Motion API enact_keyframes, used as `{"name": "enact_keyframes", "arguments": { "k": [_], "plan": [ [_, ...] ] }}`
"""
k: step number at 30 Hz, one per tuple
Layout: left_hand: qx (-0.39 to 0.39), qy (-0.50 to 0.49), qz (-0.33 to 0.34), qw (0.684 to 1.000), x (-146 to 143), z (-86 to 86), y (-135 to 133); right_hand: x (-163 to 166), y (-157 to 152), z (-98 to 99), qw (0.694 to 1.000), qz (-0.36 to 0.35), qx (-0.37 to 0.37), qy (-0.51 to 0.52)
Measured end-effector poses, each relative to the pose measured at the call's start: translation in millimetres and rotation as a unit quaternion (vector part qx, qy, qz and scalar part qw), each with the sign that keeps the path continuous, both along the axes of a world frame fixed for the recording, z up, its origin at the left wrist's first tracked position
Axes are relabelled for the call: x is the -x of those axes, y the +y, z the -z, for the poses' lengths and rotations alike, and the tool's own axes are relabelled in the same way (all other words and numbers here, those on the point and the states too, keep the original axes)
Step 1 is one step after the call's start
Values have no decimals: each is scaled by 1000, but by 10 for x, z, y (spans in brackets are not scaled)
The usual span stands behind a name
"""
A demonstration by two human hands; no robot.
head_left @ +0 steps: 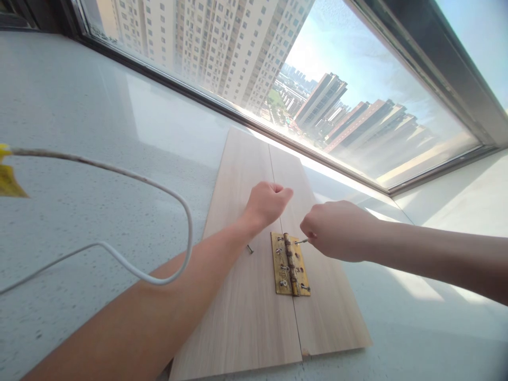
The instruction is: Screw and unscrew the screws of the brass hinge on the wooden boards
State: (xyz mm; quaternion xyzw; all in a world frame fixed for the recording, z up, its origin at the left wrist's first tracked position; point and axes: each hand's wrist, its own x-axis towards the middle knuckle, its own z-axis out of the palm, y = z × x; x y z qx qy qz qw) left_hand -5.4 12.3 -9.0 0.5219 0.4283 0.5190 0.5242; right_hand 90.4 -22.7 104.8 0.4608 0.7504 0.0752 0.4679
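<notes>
Two pale wooden boards (238,296) lie side by side, and a brass-coloured hinge (289,267) spans the seam between them. Several screws sit in or on the hinge's holes, some sticking up at a tilt. My right hand (337,231) is closed in a fist over the right board. From it a thin metal shaft (302,242) points at the hinge's upper right hole; its other end is hidden in the fingers. Curled closed, my left hand (268,203) is over the boards beyond the hinge; whatever it holds is hidden. A loose screw (250,249) lies on the left board beside my left forearm.
A white cable (186,222) loops across the left side, in front of my left forearm, with a yellow tag (10,177) at its end. The boards rest on a speckled white surface (79,127). Behind them stands a dark-framed window (238,117) with tall buildings outside.
</notes>
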Motion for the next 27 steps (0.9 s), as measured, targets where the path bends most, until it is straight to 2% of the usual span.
{"name": "enact_keyframes", "arguments": {
  "k": [9,14,16,17,19,21,22,24,27],
  "plan": [
    [0,5,-1,1000,0,-13,6,5,198,-18,977,208,17,54],
    [2,5,-1,1000,-9,-9,10,-12,138,-51,977,205,8,65],
    [3,4,-2,1000,-14,-4,13,-50,76,-67,987,153,-3,49],
    [3,4,-2,1000,-15,-2,14,-83,41,-73,994,101,1,38],
    [4,3,-1,1000,-15,1,15,-172,-24,-80,999,-46,22,15],
    [4,3,-1,1000,-14,0,14,-269,-75,-75,982,-184,44,1],
    [4,4,-1,1000,-13,-1,14,-309,-92,-68,972,-231,50,-4],
    [4,4,-1,1000,-14,-3,13,-351,-111,-47,960,-273,58,-22],
    [4,4,1,1000,-19,-2,12,-305,-114,-18,964,-252,73,-48]
  ]
}}
